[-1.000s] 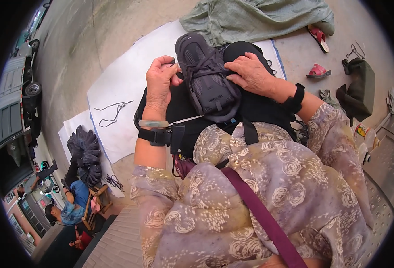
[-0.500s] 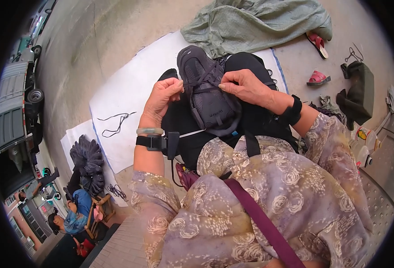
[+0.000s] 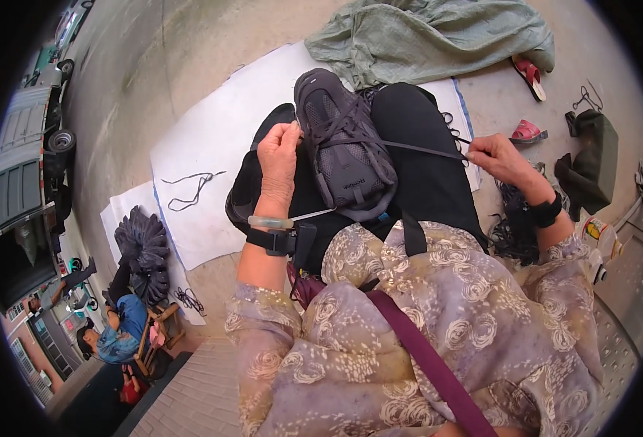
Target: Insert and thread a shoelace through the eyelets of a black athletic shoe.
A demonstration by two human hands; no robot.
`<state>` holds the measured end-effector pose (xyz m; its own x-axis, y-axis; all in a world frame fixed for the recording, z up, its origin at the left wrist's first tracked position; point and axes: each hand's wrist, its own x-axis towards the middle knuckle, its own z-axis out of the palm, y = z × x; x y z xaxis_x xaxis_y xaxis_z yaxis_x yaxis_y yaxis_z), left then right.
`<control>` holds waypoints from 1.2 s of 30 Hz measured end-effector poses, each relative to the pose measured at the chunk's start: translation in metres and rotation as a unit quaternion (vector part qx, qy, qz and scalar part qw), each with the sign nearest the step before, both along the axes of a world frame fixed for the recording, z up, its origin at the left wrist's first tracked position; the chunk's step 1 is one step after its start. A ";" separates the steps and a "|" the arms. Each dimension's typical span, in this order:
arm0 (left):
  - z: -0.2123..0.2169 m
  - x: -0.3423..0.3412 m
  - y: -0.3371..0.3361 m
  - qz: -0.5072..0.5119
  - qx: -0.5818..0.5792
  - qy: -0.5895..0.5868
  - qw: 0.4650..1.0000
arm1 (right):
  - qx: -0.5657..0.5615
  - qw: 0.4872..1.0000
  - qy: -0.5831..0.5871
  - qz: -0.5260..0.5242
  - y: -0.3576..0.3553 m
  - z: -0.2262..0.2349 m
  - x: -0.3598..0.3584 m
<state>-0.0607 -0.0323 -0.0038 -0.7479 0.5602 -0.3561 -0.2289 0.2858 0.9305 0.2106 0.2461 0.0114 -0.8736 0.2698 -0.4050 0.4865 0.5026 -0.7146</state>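
Observation:
A dark grey lace-up sports shoe rests on my black-trousered lap, toe pointing away from me and heel toward me. Its dark lace crosses the upper and stretches out taut to the right. The far end of that stretch is pinched in the fingers of my right hand, beyond my right thigh. Close against the shoe's left side, my left hand is closed in a pinch on the lace there; its fingertips partly hide the grip. A black shoe-like shape shows left of my left wrist.
A white sheet lies under and left of me, with a loose lace on it. Beyond is a grey-green cloth. Red sandals and a bundle of dark laces lie right. A seated person and dark shoes are left.
My right hand has moved away from the shoe to the right, drawing the lace out into a long taut line. My left hand has stayed close to the shoe's left side.

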 end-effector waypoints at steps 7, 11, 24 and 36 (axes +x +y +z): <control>0.019 0.041 0.028 -0.083 -0.059 0.448 0.889 | 0.217 0.919 0.323 0.058 -0.078 0.007 -0.098; 0.008 0.049 0.036 -0.129 -0.118 0.542 0.822 | 0.166 0.948 0.243 0.120 -0.104 -0.003 -0.124; 0.006 0.053 0.054 -0.155 -0.127 0.537 0.820 | 0.061 0.978 0.195 0.039 -0.083 -0.023 -0.143; 0.002 0.079 0.040 -0.164 -0.192 0.560 0.789 | -0.006 0.987 0.141 0.071 -0.099 -0.033 -0.125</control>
<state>0.0186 0.0080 -0.0014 -0.5509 0.8011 0.2341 0.8207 0.4690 0.3264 0.0860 0.1468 -0.0211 -0.9807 0.1338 -0.1427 0.1929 0.5411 -0.8185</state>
